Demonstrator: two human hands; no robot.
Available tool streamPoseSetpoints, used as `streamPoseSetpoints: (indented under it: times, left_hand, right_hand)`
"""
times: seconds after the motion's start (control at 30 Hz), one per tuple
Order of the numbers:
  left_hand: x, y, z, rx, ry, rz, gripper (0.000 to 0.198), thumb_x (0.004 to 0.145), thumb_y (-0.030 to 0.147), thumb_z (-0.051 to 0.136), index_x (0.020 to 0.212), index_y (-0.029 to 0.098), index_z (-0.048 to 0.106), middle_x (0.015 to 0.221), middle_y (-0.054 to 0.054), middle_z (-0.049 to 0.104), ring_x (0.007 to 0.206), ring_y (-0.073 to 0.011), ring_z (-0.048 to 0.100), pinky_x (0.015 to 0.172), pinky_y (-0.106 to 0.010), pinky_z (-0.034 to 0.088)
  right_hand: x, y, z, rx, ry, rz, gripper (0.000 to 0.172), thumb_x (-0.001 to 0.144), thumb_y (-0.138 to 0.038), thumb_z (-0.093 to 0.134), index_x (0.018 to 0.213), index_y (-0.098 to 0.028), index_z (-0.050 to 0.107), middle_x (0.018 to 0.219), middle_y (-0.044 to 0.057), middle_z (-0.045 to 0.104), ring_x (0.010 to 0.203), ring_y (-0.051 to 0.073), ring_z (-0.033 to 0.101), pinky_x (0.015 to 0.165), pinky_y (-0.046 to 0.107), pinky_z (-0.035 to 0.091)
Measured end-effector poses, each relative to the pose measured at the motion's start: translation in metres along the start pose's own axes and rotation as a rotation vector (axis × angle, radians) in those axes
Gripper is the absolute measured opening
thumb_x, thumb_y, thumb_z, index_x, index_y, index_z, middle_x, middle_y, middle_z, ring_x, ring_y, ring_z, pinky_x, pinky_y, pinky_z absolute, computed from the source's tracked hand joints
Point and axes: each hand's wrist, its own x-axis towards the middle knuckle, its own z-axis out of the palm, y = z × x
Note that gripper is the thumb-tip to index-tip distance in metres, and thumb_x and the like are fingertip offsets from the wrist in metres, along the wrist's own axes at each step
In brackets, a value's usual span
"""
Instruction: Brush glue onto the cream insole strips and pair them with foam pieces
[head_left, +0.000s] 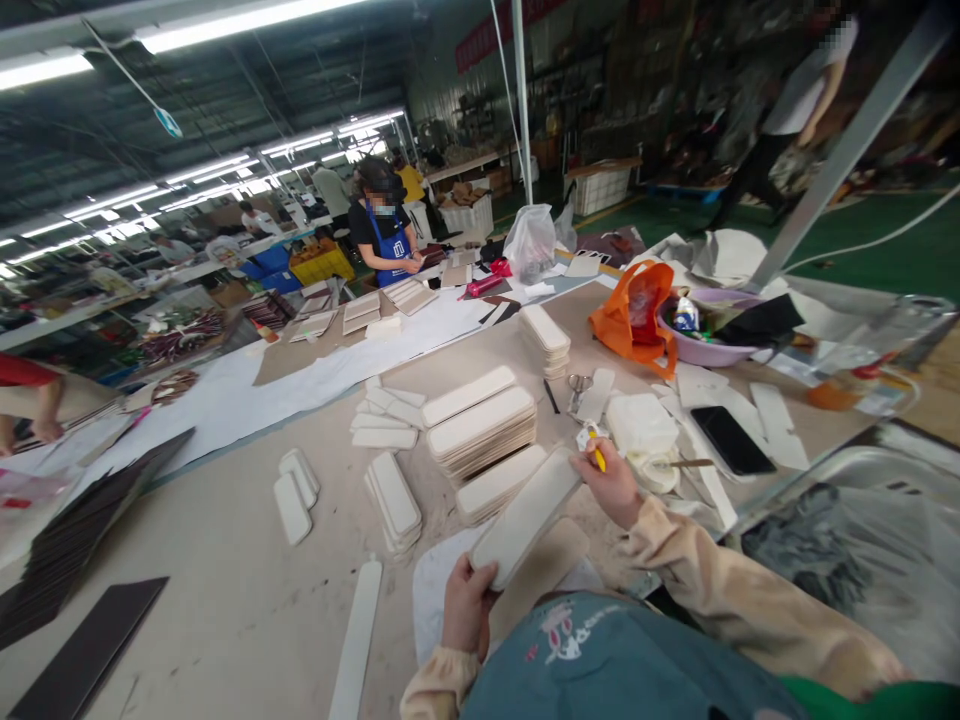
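My left hand (pixel 466 605) grips the near end of a long cream-white padded strip (pixel 525 515), held tilted above the table. My right hand (pixel 611 482) is closed at the strip's far end, pinching a small yellow tool (pixel 598 456). Stacks of the same white strips (pixel 480 425) lie just beyond, with more loose pieces (pixel 394 500) to the left. Scissors (pixel 576 388) lie past the stacks.
A black phone (pixel 731 440), a white tub (pixel 641 425) and a pink basin (pixel 709 350) beside an orange bag (pixel 634 315) sit to the right. Dark sheets (pixel 75 600) lie at the left. A person in a blue apron (pixel 386 240) works at the table's far end.
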Motion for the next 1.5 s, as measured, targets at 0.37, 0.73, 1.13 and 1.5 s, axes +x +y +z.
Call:
streamPoseSetpoints:
  times: [0.37,0.73,1.13,1.5]
  left_hand:
    - [0.052,-0.015,-0.025,0.189,0.253,-0.040,0.035,0.055,0.045,0.070,0.066,0.017,0.053,0.056,0.005,0.050,0.050,-0.0063,0.047,0.050,-0.019,0.044]
    - [0.136,0.009,-0.029,0.805,0.412,0.110,0.025,0.072,0.042,0.056,0.064,0.019,0.052,0.051,0.003,0.053,0.049,-0.0115,0.053,0.049,-0.022,0.041]
    - [0.163,0.016,-0.033,1.134,0.464,0.133,0.024,0.076,0.039,0.056,0.062,0.020,0.053,0.056,0.001,0.058,0.060,-0.0159,0.056,0.057,-0.025,0.035]
    - [0.151,-0.003,-0.058,1.150,0.463,0.286,0.023,0.077,0.036,0.054,0.089,0.017,0.058,0.081,-0.005,0.063,0.068,-0.0154,0.059,0.067,-0.028,0.044]
  right_hand:
    - [-0.004,0.043,0.002,-0.229,-0.093,0.133,0.037,0.065,-0.053,0.062,0.074,-0.023,0.042,0.062,-0.002,0.055,0.055,0.015,0.051,0.055,0.029,0.040]
    - [0.037,0.073,0.045,-0.383,-0.072,0.229,0.033,0.063,-0.050,0.058,0.072,-0.023,0.040,0.063,-0.001,0.057,0.058,0.020,0.054,0.059,0.033,0.040]
    - [0.051,0.098,0.068,-0.431,-0.086,0.245,0.032,0.068,-0.052,0.057,0.073,-0.024,0.042,0.066,0.004,0.060,0.059,0.024,0.056,0.055,0.036,0.038]
    - [0.046,0.082,0.043,-0.465,-0.102,0.181,0.037,0.070,-0.059,0.054,0.075,-0.023,0.048,0.073,0.007,0.061,0.064,0.024,0.057,0.058,0.036,0.041]
